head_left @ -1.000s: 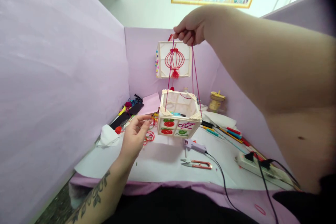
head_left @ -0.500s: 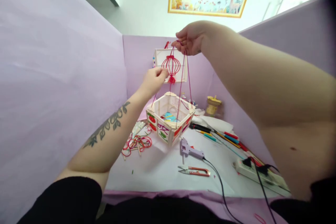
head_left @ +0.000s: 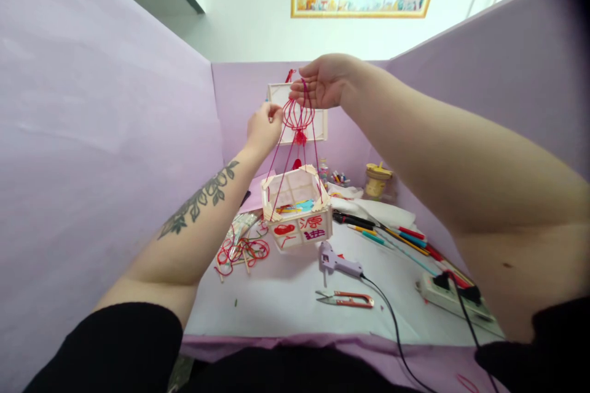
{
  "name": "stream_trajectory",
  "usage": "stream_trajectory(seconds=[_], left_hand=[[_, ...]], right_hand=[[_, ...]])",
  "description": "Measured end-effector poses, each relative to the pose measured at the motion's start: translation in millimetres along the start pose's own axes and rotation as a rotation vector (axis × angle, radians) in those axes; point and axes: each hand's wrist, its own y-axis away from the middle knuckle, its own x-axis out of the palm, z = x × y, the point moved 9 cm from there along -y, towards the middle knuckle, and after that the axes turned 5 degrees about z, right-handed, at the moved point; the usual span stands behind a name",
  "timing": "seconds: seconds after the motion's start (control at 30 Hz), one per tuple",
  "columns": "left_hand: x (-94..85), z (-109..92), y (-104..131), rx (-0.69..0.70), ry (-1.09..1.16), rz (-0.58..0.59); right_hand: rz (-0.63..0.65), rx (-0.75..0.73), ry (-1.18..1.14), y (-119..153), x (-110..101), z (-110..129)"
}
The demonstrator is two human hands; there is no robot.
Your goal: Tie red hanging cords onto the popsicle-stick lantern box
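A box-shaped lantern (head_left: 297,230) of pale sticks with painted panels hangs in the air above the table, on several purple-red cords (head_left: 315,141). The cords run up to my right hand (head_left: 318,83), which is raised palm up with loosely spread fingers, the cords looped over them. Lower and to the left is my left hand (head_left: 266,126), its thumb and fingers pinched beside the cords; what is in the pinch is too small to make out. Behind the hands, a red wire lantern ornament (head_left: 299,115) hangs before a white framed panel (head_left: 320,129).
On the white table (head_left: 276,307) lie a glue gun (head_left: 341,263) with a black cable, orange-handled snips (head_left: 348,299), tangled cords (head_left: 244,253), pens (head_left: 410,239) and a power strip (head_left: 456,301). Purple partitions (head_left: 152,92) stand around. A yellow-lidded jar (head_left: 378,179) is at the back right.
The hanging lantern has turned, showing another painted side, and shifted slightly left. My right hand has moved left and down a little, its palm turned more upward. My left hand has moved slightly left and up.
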Motion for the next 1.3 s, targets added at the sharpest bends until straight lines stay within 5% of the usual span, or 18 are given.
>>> stream_trajectory(seconds=[0.07, 0.2, 0.43, 0.67, 0.87, 1.13, 1.3], left_hand=[[0.7, 17.0, 0.3, 0.02, -0.039, -0.021], [22.4, 42.7, 4.6, -0.049, -0.014, 0.154], [22.9, 39.3, 16.6, -0.112, 0.284, 0.146], [32.2, 19.6, 25.8, 0.045, 0.148, 0.294], [20.8, 28.1, 20.6, -0.118, 0.351, 0.169], [39.2, 32.8, 2.7, -0.212, 0.359, 0.214], [35.2, 33.3, -10.7, -0.277, 0.399, 0.196]], right_hand=[[-0.003, 0.016, -0.107, 2.3, 2.3, -3.4], [-0.001, 0.04, -0.164, 8.4, 8.2, -6.6], [-0.045, 0.057, -0.2, 14.9, 7.6, -9.5], [-0.064, 0.045, -0.182, 9.4, 3.9, -11.9], [-0.083, 0.109, -0.084, 10.4, -5.0, -23.7], [-0.107, 0.069, -0.061, 8.8, -12.7, -24.2], [-0.151, 0.056, -0.13, -9.3, -19.6, -28.8]])
